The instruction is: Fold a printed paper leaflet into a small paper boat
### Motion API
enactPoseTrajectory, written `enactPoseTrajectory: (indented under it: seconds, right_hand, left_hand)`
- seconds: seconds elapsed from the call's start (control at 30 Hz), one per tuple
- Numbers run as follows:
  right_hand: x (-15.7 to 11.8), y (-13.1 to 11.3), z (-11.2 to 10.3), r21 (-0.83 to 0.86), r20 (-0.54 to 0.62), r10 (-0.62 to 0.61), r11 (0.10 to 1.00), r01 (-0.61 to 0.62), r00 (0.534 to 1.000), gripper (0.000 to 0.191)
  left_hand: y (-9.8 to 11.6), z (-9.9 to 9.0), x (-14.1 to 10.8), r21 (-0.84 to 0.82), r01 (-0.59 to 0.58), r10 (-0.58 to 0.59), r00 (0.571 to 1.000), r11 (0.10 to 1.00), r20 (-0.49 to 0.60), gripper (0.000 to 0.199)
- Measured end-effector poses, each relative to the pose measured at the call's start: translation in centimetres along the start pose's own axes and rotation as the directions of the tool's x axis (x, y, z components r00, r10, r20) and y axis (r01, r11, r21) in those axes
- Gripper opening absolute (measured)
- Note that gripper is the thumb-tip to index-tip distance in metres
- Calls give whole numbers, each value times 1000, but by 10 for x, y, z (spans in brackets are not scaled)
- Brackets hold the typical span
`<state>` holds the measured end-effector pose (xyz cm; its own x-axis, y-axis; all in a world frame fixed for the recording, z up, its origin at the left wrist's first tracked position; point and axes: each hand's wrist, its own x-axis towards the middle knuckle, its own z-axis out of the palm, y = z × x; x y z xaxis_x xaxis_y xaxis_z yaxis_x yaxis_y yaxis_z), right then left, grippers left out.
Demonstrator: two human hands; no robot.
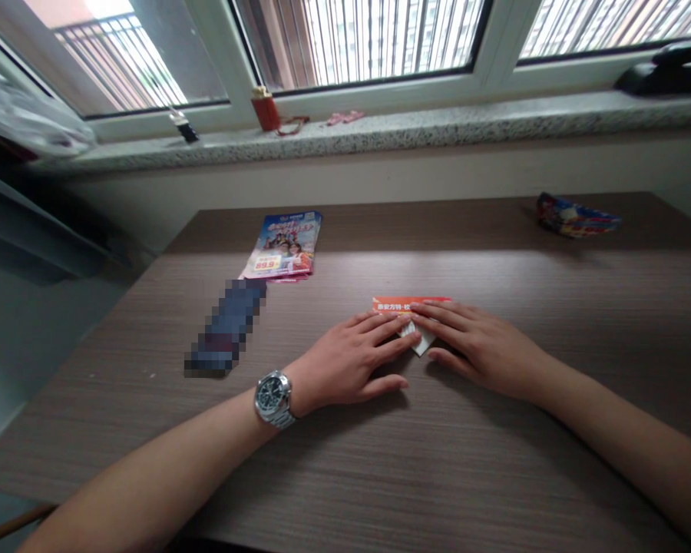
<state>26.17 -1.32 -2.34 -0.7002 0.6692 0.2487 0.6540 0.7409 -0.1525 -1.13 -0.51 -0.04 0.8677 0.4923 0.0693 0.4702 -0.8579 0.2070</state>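
Wears a metal watch [273, 393] on the left wrist, with both forearms reaching in across a brown wood-grain table [351, 476]. Lays the left hand [348, 363] over a folded paper [392, 304] at mid-table, with fingers stretched out and slightly parted, resting on top rather than gripping, and with the thumb out to the near side. Lays the right hand [487, 346] on the same paper from the other side, likewise with straight, parted fingers, and with the thumb just beside the white point. Hides most of the paper under the two hands, leaving in sight only an orange strip at the far edge and that point at the near one.

Has, left of the hands and well apart, a dark oblong [227, 326], too blurred to name. Just beyond, shows a stack of leaflets [285, 250] marked 89.9. Far right, near the back edge, has a folded colourful piece [579, 217].

Behind, holds on a speckled sill [438, 130] a red container [266, 113], a pink item [345, 117] and, far right, a black object [668, 69]. Beyond, shows railings [380, 38] through the window.
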Motion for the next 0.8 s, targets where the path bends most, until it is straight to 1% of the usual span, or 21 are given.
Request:
enactPoseTrajectory:
  seconds: [0.13, 0.33, 0.47, 0.6, 0.8]
  right_hand:
    - [0, 1, -1, -4, 6, -7, 1000, 7, 1000, 51]
    - [0, 0, -2, -23, 29, 7, 1000, -6, 1000, 52]
    - [0, 0, -2, -16, 27, 5, 1000, -4, 1000, 52]
    - [0, -1, -1, -12, 25, 13, 1000, -13, 1000, 54]
    - [0, -1, -1, -6, 34, 15, 1000, -14, 999, 52]
  left_hand:
    - [-2, -2, -1, -12, -46, 46, 999, 999, 14, 62]
    - [-6, -3, -4, -31, -81, 81, 996, 996, 19, 70]
    - [-7, -4, -4, -39, -98, 99, 995, 994, 23, 70]
    - [-5, -7, -2, -35, -95, 97, 994, 995, 40, 67]
    - [-2, -8, -3, 0, -77, 77, 997, 997, 13, 58]
